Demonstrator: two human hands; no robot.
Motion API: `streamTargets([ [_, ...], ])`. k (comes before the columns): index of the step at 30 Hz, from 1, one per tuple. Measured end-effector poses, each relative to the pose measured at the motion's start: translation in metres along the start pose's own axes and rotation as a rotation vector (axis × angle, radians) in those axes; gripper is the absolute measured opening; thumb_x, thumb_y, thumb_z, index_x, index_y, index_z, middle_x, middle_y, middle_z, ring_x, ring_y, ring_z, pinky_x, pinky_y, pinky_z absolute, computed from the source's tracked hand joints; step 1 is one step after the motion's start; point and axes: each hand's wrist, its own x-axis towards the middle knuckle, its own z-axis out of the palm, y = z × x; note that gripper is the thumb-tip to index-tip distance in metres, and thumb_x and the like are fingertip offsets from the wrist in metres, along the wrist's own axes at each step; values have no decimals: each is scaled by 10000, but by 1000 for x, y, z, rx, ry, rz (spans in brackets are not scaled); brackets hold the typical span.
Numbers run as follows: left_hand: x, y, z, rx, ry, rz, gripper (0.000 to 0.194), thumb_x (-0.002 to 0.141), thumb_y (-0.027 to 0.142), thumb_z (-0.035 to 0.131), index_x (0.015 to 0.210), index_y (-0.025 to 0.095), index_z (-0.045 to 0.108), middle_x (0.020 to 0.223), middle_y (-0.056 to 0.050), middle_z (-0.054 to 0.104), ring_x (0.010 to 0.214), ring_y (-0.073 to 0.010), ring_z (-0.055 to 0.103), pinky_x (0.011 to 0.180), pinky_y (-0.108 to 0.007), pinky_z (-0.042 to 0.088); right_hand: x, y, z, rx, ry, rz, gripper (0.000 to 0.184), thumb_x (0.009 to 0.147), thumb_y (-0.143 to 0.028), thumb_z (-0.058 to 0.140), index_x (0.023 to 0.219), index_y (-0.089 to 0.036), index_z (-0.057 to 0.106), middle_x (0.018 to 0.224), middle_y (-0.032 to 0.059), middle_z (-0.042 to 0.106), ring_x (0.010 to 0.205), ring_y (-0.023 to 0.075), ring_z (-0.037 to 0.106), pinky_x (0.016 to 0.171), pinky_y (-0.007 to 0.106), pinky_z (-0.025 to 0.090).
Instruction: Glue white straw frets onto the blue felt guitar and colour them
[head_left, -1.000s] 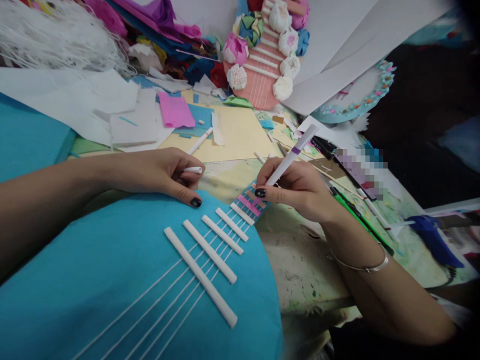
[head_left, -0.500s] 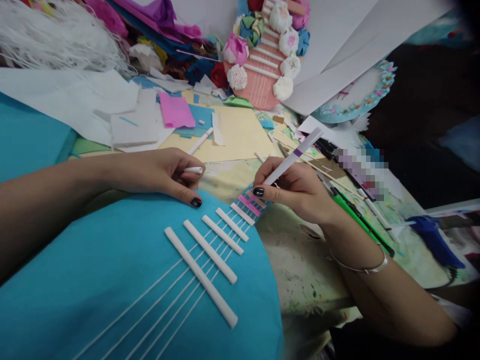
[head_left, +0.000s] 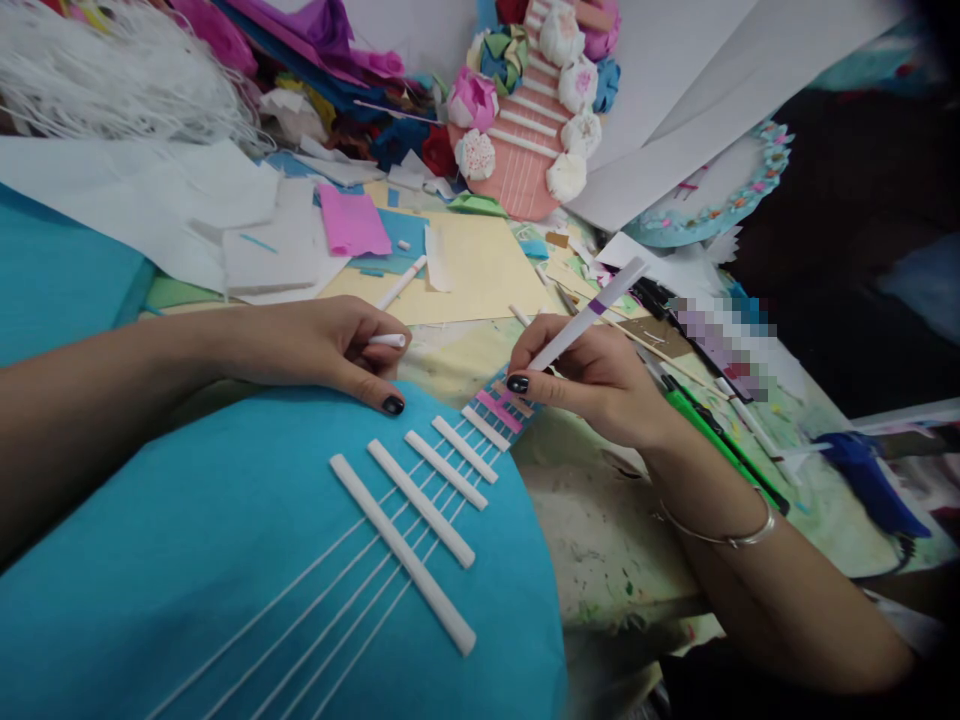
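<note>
A blue guitar-shaped craft piece (head_left: 247,500) lies in front of me, with white strings (head_left: 322,590) and several white crossbars (head_left: 401,553) on it. My right hand (head_left: 592,375) is closed around a white felt-tip pen (head_left: 589,312) with a purple band. The pen slants up to the right, its lower end hidden by my fingers over the narrow neck. Pink and tan strips (head_left: 499,410) lie across the strings there. My left hand (head_left: 337,350) rests on the blue body's far edge, fingers curled around a small white tube-like piece (head_left: 386,341), its thumb on the blue surface.
Another white pen (head_left: 402,282) lies on cream paper (head_left: 480,265) beside a pink sheet (head_left: 354,220). A pink guitar with paper flowers (head_left: 517,170) leans at the back. On the right are a green cutter (head_left: 712,430) and a blue glue gun (head_left: 870,485). White string (head_left: 112,70) is heaped at left.
</note>
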Motion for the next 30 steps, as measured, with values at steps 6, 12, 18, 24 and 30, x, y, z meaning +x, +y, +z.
streamTargets([
  [6,1,-1,0,23,9,19,445,779,293,684,662,223,261,627,58,382,543,-61,343,489,-176,334,-1,1,1,25,-12,15,116,878,-257,665,862,-150,624,731,-1,616,649,96,551,569,233,416],
  [12,1,-2,-1,26,6,31,441,786,284,681,671,224,260,628,63,366,542,-58,332,486,-174,331,-2,-1,1,14,-23,11,107,883,-248,658,877,-147,621,740,-3,622,652,91,557,574,234,415],
  [18,-1,-1,0,27,11,16,438,795,281,679,669,220,265,635,64,353,552,-57,327,494,-171,335,-1,-2,2,-22,-30,-11,93,884,-233,651,876,-146,617,743,-5,625,653,87,564,572,233,405],
  [24,1,-3,-1,12,-3,27,467,769,324,712,662,220,270,632,62,377,549,-70,342,488,-179,344,-1,-3,2,-83,-36,-35,92,887,-239,642,874,-153,611,733,-6,626,654,93,564,577,239,397],
  [30,1,-3,-1,4,17,4,455,778,321,702,663,220,274,629,69,358,543,-62,335,491,-171,341,-2,-5,0,-78,-33,-54,88,880,-227,644,838,-160,605,720,-12,618,629,94,532,567,243,389],
])
